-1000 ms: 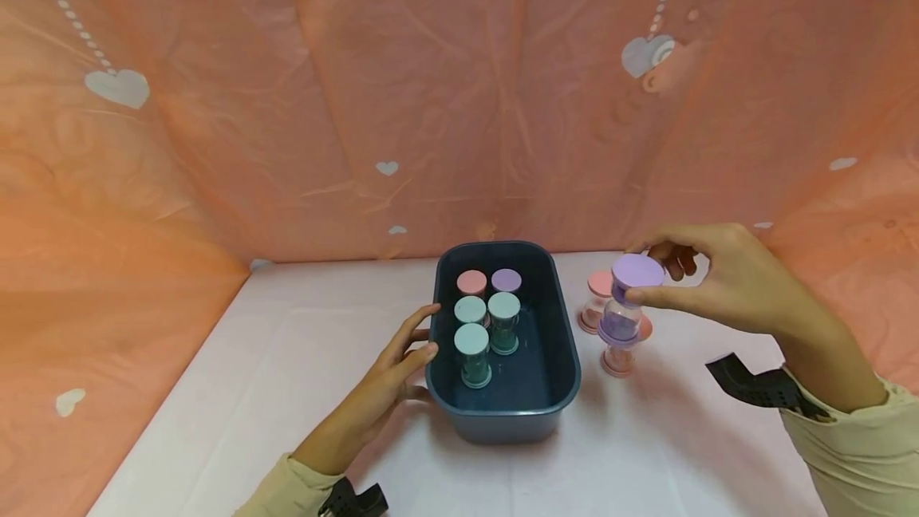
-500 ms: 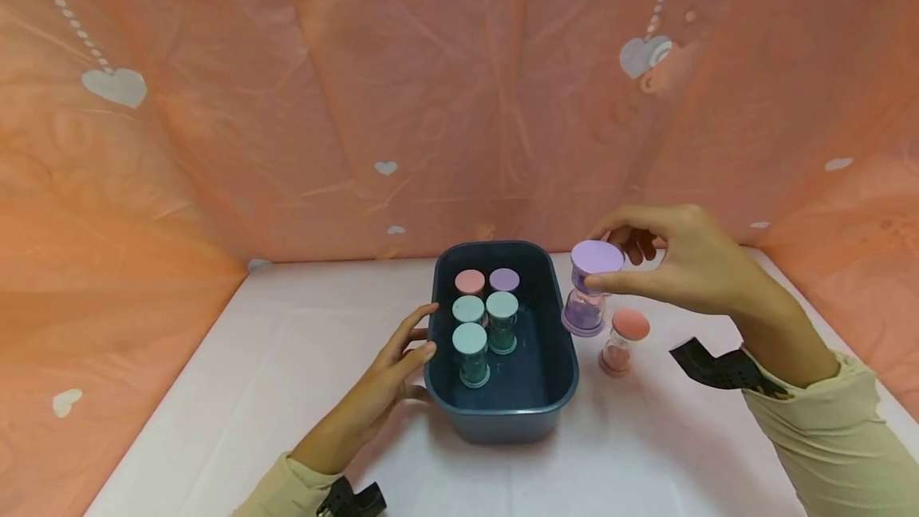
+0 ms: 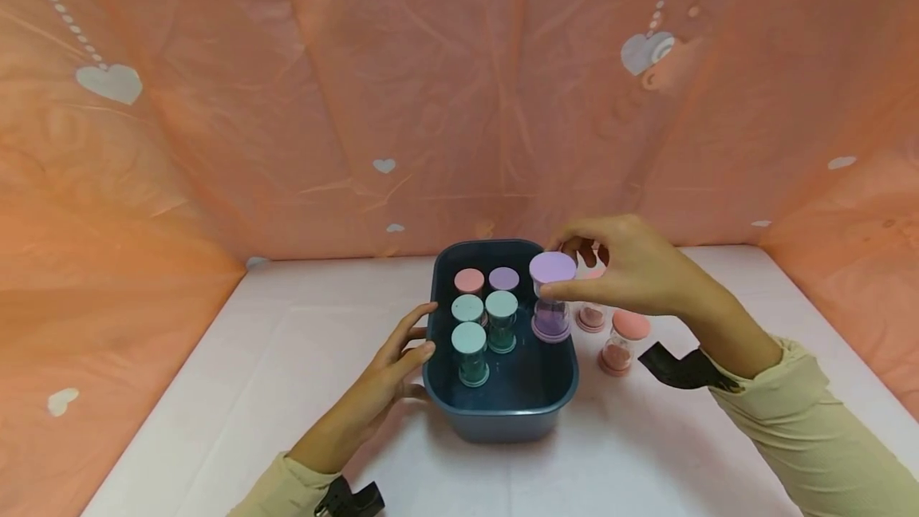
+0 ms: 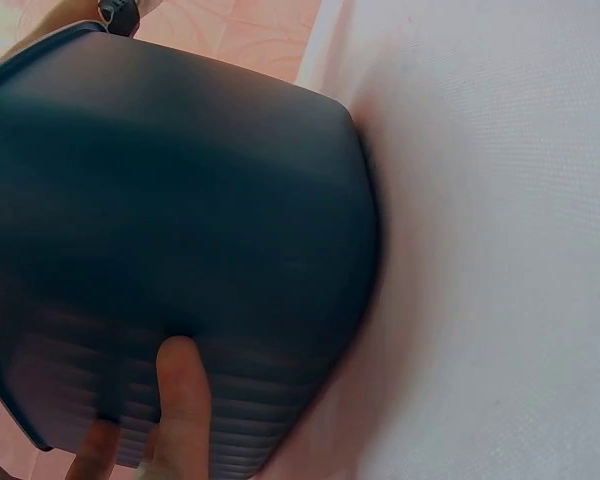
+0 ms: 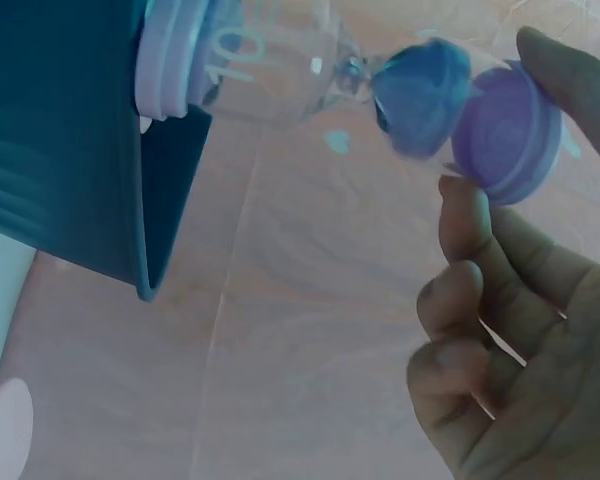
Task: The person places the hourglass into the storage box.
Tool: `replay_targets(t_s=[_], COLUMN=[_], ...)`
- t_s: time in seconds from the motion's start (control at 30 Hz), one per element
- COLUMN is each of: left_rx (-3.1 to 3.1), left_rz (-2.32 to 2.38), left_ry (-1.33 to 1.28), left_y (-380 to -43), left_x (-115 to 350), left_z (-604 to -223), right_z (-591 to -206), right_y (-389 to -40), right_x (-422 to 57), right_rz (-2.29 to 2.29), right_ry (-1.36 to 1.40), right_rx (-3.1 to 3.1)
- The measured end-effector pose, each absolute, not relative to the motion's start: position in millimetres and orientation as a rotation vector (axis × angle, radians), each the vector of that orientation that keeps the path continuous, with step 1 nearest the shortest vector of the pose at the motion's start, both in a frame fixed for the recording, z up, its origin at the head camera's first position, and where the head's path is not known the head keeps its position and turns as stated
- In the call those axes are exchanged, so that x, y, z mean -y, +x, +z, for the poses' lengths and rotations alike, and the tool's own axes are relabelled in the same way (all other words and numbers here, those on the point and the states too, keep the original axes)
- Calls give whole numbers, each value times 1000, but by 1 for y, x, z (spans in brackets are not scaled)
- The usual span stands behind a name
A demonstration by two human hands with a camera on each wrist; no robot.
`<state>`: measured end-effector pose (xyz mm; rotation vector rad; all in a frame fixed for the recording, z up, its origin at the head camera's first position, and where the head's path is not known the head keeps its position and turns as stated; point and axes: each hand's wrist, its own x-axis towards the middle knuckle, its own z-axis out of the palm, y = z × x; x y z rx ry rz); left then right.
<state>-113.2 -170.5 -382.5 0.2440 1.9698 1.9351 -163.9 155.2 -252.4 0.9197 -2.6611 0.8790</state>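
A purple-capped sand timer (image 3: 551,317) hangs upright over the right side of a dark blue bin (image 3: 502,413). My right hand (image 3: 639,266) pinches its top cap between thumb and fingers. In the right wrist view, the timer's clear body shows a "10" mark, and its lower cap is at the bin's rim. Inside the bin stand several other sand timers, including a teal-capped timer (image 3: 470,341), a pink-capped timer (image 3: 470,281) and another purple-capped timer (image 3: 504,278). My left hand (image 3: 388,373) rests its fairly straight fingers against the bin's left side.
To the right of the bin, a pink sand timer (image 3: 623,341) stands on the white tablecloth (image 3: 301,333). Behind it another pink timer (image 3: 592,317) is partly covered by my right hand. An orange-pink curtain (image 3: 431,102) with hearts hangs close behind the bin.
My right hand has carried the purple sand timer leftward, from above the pink timers to over the bin. The left hand and the bin have stayed in place.
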Motion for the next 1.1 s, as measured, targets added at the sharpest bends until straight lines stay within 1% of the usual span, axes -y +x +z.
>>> replay_targets(t_s=[0.47, 1.1], left_rx=[-1974, -1976], left_rz=[1928, 1923], left_ry=[245, 216], left_y=[-113, -112], left_x=[171, 170], left_z=[-383, -380], right_z=[-259, -291], right_y=[-170, -176], right_x=[-141, -126], right_rz=[911, 769], right_ry=[975, 1022], right_rx=[2695, 2779])
